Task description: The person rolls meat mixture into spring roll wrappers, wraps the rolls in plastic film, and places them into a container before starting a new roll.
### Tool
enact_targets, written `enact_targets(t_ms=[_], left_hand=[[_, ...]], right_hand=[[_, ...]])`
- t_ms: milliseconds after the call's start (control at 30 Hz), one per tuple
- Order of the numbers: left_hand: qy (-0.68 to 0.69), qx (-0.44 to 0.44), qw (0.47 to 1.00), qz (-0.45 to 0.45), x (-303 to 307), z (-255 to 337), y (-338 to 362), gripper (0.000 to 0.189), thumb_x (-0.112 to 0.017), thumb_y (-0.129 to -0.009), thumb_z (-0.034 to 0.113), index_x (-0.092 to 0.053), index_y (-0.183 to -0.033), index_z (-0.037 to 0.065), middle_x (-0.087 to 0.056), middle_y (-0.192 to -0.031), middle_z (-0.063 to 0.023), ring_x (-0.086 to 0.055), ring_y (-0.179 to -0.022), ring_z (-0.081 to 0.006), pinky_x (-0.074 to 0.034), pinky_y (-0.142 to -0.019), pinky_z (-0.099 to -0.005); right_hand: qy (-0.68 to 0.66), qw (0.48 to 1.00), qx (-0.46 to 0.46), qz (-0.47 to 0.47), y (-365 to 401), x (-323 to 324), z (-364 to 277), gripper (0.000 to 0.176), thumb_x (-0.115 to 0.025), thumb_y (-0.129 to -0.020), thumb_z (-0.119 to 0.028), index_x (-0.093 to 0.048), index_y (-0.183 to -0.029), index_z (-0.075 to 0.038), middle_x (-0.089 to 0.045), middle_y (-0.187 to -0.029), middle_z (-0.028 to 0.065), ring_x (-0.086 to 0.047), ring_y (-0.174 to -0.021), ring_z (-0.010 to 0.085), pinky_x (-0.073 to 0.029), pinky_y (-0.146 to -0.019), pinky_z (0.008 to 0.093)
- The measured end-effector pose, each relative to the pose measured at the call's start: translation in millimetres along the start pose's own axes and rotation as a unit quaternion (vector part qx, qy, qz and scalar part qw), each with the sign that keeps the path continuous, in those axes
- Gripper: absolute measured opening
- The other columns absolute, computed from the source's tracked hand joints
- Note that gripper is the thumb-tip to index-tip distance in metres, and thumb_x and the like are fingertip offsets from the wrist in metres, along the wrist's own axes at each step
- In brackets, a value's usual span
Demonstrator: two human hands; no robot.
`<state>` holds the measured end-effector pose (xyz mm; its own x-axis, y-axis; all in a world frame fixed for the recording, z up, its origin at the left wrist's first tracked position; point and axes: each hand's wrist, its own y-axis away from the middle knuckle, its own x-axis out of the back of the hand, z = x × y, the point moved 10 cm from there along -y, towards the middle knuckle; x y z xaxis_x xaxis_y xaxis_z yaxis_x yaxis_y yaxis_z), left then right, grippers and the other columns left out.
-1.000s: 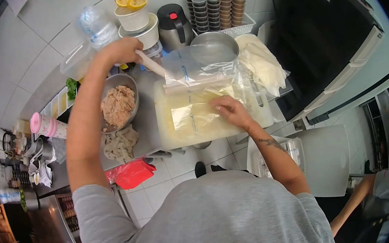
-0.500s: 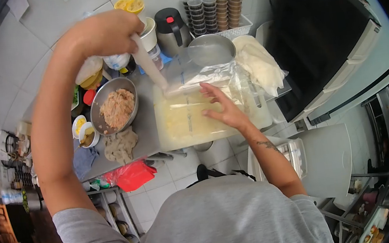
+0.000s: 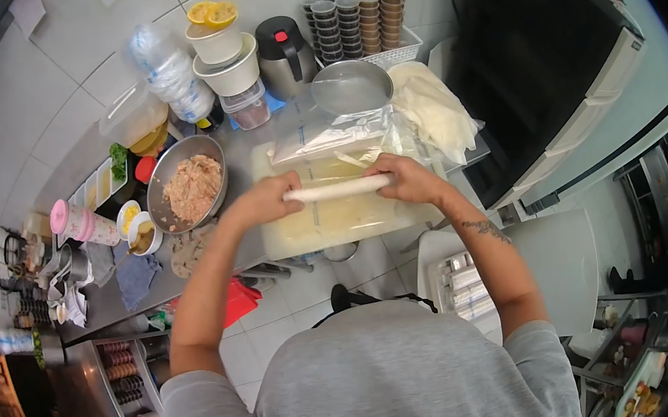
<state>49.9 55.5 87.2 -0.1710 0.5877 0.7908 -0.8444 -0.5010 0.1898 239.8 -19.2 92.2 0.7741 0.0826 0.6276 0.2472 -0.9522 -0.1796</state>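
Left grip (image 3: 268, 199): bare hand, fingers and thumb pinching the left end of the roll. Right grip (image 3: 407, 179): bare hand, pinching the right end likewise.

White roll (image 3: 340, 188): one, slender, cylindrical, held between the two hands over the cutting board. Long axis left to right, across the wearer's front; neither hand nearer, one at each end. Whether the roll touches the surface beneath: cannot be told.

Cutting board (image 3: 278, 242): one, yellowish, under the roll. Clear film (image 3: 329, 131): shiny, blue-printed, just beyond the roll.

Beyond the board: round steel pan (image 3: 353, 88); to its right, a pale, cloth-like bundle (image 3: 435, 113).

Left of the board, on the steel worktop (image 3: 238, 158): metal bowl (image 3: 157, 203) of pinkish minced mixture (image 3: 193, 189); blue cloth (image 3: 138, 276), farther left.

Back row: flask (image 3: 282, 55); stacked lidded cups (image 3: 349, 27); white tubs topped with cut citrus (image 3: 212, 13).

Low, to the right: white bin (image 3: 427, 268) containing pale wrapped pieces (image 3: 466, 286).
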Motion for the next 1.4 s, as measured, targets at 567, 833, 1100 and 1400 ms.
enact_targets(t_ms=[567, 833, 1100, 1400], left_hand=[[-0.101, 0.013, 0.973, 0.206, -39.0, -22.2, 18.4, 0.027, -0.067, -0.082, 0.014, -0.061, -0.107, 0.006, -0.056, -0.102, -0.0126, -0.052, -0.100, -0.0336, -0.043, -0.088, -0.0421], [-0.102, -0.075, 0.951, 0.281, -39.1, 28.1, 29.8, 0.030, -0.064, -0.078, 0.004, -0.062, -0.108, 0.008, -0.054, -0.101, -0.0104, -0.051, -0.098, -0.0308, -0.041, -0.083, -0.0418], [-0.113, -0.076, 0.954, 0.268, -43.1, 13.9, 23.7, 0.033, -0.063, -0.081, 0.003, -0.062, -0.113, 0.011, -0.053, -0.104, -0.0078, -0.050, -0.098, -0.0288, -0.038, -0.084, -0.0396], [-0.044, -0.035, 0.959, 0.278, -34.0, -2.3, 30.6, 0.049, -0.057, -0.074, -0.005, -0.058, -0.121, 0.009, -0.055, -0.109, -0.0095, -0.050, -0.104, -0.0319, -0.040, -0.089, -0.0422]], right_hand=[[-0.055, 0.996, -0.055, 0.039, 46.8, -9.6, 39.3, 0.054, -0.070, -0.070, 0.005, -0.061, -0.122, -0.006, -0.055, -0.111, 0.0092, -0.055, -0.106, 0.0241, -0.046, -0.094, 0.0332], [-0.097, 0.988, -0.081, 0.085, 62.4, -3.3, 45.3, 0.050, -0.068, -0.074, 0.001, -0.061, -0.123, -0.007, -0.059, -0.114, 0.0109, -0.055, -0.108, 0.0249, -0.045, -0.095, 0.0341], [0.040, 0.993, -0.064, 0.094, 60.5, 0.1, 45.3, 0.042, -0.073, -0.074, -0.009, -0.065, -0.115, -0.007, -0.058, -0.112, 0.0122, -0.053, -0.110, 0.0311, -0.043, -0.098, 0.0369], [0.048, 0.990, -0.086, 0.097, 65.6, 13.0, 49.1, 0.042, -0.076, -0.073, -0.015, -0.066, -0.113, -0.007, -0.058, -0.109, 0.0106, -0.054, -0.106, 0.0301, -0.044, -0.094, 0.0373]])
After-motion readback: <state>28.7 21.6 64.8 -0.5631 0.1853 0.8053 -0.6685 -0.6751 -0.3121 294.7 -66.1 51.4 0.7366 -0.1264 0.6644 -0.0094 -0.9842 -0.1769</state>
